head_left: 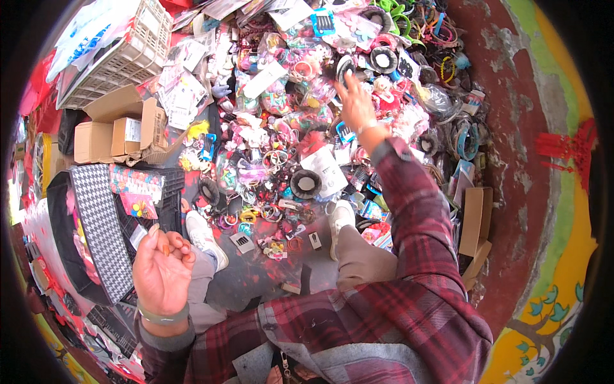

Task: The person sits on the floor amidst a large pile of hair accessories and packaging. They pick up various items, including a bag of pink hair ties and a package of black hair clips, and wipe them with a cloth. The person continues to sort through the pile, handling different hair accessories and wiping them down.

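Observation:
My right hand point(357, 109) reaches far out over a big pile of hair accessories, its fingers stretched and spread. Its fingertips meet the lower edge of a tilted black ring-shaped hair tie point(346, 66); whether they press on it I cannot tell. Beside that hand lie another fuzzy black hair tie point(384, 59) and a red-and-white doll-like trinket point(385, 93). My left hand point(161, 272) is raised at the lower left, palm up, fingers loosely curled and thumb apart, with nothing visible in it. Near it is a pink packet point(139, 206) on a black crate.
A white plastic crate point(144, 38) and an open cardboard box point(105, 137) stand at the left. A houndstooth-patterned bag point(96, 224) lies below them. My white shoes point(203, 238) are at the pile's near edge. Another cardboard box point(474, 221) stands at the right, by the red wall.

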Demonstrator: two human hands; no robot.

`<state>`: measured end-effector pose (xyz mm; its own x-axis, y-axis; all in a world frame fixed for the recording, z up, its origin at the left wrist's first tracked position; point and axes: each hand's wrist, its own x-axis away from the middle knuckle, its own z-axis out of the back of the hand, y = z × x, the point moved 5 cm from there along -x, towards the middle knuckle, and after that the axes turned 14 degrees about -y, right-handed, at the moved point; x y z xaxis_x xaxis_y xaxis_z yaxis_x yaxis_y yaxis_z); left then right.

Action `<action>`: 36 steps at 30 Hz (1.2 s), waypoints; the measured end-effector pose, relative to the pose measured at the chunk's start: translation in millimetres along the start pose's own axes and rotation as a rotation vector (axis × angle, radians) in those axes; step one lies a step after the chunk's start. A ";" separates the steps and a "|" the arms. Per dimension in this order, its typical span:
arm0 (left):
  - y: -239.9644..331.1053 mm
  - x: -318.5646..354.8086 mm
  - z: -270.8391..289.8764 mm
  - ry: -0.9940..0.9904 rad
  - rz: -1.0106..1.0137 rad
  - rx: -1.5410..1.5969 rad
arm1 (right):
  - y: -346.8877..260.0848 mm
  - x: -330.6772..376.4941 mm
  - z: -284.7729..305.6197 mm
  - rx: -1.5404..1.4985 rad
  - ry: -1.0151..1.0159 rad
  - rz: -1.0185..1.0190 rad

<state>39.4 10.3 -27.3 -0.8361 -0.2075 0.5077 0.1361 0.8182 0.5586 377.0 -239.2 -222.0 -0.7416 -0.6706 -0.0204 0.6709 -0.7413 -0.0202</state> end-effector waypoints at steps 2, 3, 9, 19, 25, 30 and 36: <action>1.6 -2.2 0.0 0.007 0.002 0.002 | 15.2 -42.4 4.5 0.121 -0.064 -0.047; 2.1 -3.2 -0.5 0.006 0.004 0.004 | 20.2 -57.7 2.3 0.176 -0.100 -0.059; 1.6 -6.2 2.4 0.023 0.008 0.014 | 45.8 -61.0 -20.7 0.332 -0.202 -0.003; -8.3 2.7 2.1 -0.003 0.027 0.008 | 60.2 43.6 -16.0 -1.386 0.055 -0.507; -11.9 16.0 1.1 -0.031 0.031 -0.015 | 5.1 87.4 -53.1 -1.996 0.023 -0.607; -11.6 22.7 -1.2 -0.070 0.028 -0.002 | -27.7 114.1 -81.3 -1.996 -0.186 -0.492; -14.7 23.0 -4.6 -0.071 0.030 -0.012 | -56.0 134.4 -107.6 -1.517 -0.510 -0.442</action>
<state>20.7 -9.0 -20.8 -0.8670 -0.1442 0.4769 0.1676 0.8170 0.5518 240.0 -284.8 -331.1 -0.5815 -0.5963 0.5535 -0.4134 -0.3694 -0.8322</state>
